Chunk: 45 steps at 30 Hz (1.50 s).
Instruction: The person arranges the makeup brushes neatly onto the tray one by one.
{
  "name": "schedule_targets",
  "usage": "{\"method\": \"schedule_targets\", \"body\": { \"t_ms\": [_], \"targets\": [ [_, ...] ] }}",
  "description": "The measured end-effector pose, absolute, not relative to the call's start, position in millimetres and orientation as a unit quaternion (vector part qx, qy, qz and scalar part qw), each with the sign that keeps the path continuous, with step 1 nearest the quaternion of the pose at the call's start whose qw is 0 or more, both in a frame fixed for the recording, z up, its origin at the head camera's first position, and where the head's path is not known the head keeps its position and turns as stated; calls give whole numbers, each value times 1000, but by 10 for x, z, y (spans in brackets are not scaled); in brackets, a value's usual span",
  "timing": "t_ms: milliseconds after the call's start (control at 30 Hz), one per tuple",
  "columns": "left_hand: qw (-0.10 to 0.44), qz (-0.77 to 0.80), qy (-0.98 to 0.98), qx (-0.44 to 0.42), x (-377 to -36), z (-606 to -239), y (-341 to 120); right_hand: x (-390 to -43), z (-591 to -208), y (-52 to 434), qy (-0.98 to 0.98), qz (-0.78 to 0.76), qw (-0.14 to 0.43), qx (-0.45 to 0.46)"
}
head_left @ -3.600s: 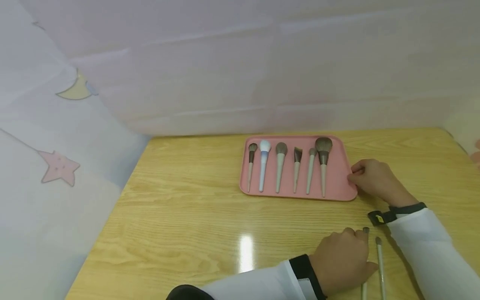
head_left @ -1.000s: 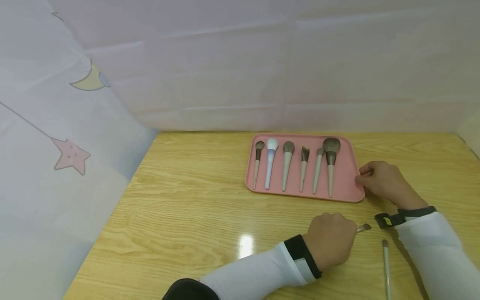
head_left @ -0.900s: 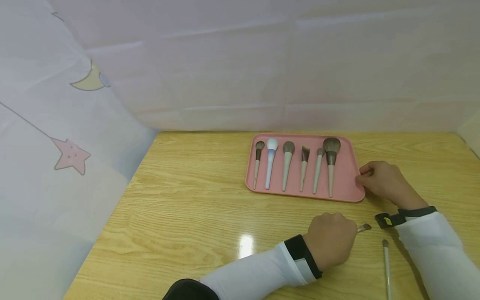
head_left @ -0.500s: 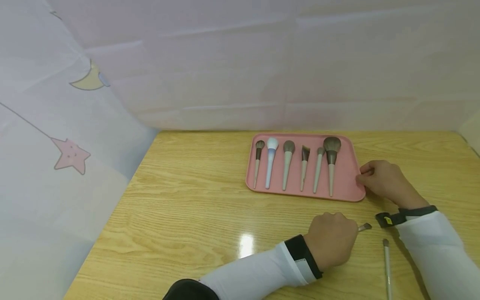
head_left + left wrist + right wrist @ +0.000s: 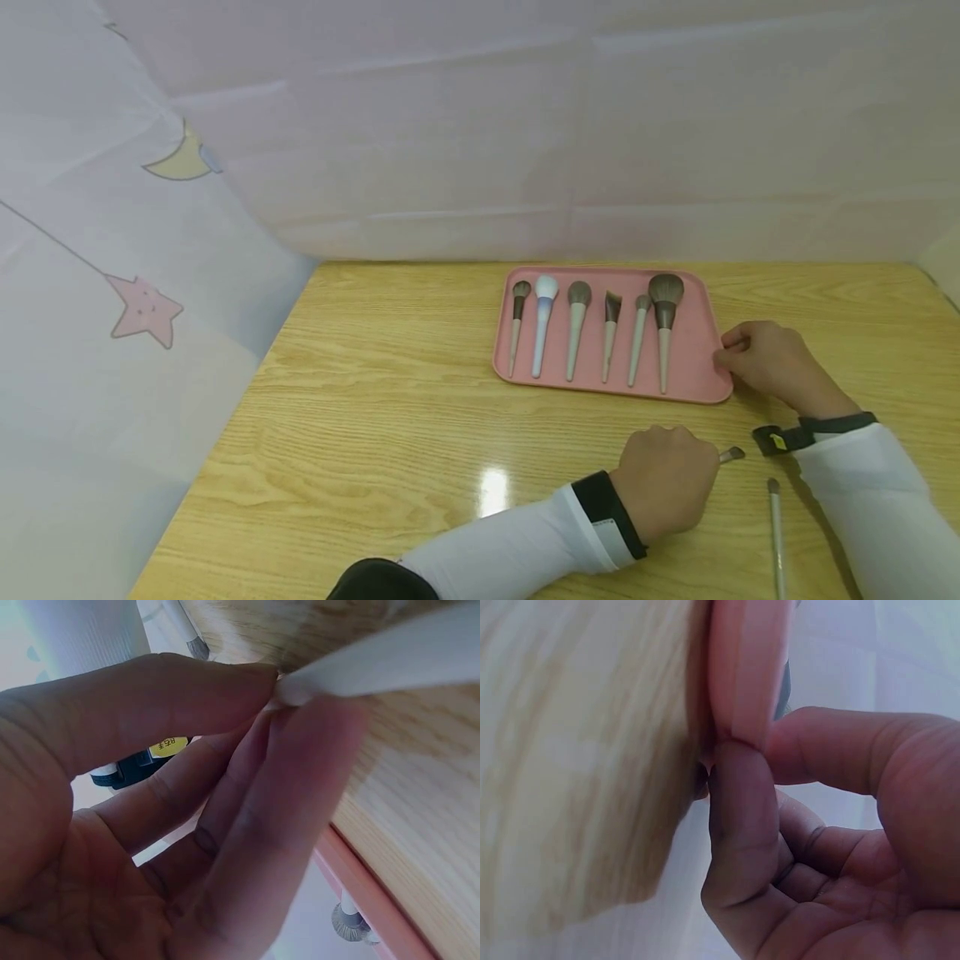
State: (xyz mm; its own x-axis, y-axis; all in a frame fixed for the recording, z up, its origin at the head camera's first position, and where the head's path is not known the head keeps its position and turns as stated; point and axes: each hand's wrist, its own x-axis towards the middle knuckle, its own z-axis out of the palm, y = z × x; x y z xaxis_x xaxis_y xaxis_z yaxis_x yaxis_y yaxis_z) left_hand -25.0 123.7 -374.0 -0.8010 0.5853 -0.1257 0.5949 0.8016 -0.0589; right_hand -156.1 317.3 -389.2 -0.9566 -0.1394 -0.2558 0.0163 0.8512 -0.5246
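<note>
In the head view my left hand (image 5: 663, 482) is in front of the tray, pinching a makeup brush whose angled brown bristle tip (image 5: 732, 454) pokes out to the right. Up close in the left wrist view, thumb and fingers meet on the brush's pale handle (image 5: 390, 656). My right hand (image 5: 772, 367) grips the right rim of a pink tray (image 5: 696, 358), its thumb on top and a finger below the edge (image 5: 746, 671). Several makeup brushes lie side by side in the tray, from a small dark one (image 5: 518, 308) to a large fluffy one (image 5: 664, 312).
Another slim makeup brush (image 5: 777, 533) lies on the wooden table (image 5: 360, 417) below the right forearm. Behind the table hangs a pale cloth (image 5: 450, 150). The tray stands near the table's far edge.
Since the earliest frame, my left hand has taken up one of the two loose brushes, moved slightly up and left, and turned it sideways. Over the last second, hands and tray have hardly moved.
</note>
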Motion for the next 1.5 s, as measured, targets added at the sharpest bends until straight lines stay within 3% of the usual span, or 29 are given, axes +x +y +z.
{"method": "schedule_targets", "body": {
  "t_ms": [1500],
  "targets": [
    [31,-36,943,329,-258,-3741,1196,-1574,-3910,3194,951,-270,147,-35]
  ]
}}
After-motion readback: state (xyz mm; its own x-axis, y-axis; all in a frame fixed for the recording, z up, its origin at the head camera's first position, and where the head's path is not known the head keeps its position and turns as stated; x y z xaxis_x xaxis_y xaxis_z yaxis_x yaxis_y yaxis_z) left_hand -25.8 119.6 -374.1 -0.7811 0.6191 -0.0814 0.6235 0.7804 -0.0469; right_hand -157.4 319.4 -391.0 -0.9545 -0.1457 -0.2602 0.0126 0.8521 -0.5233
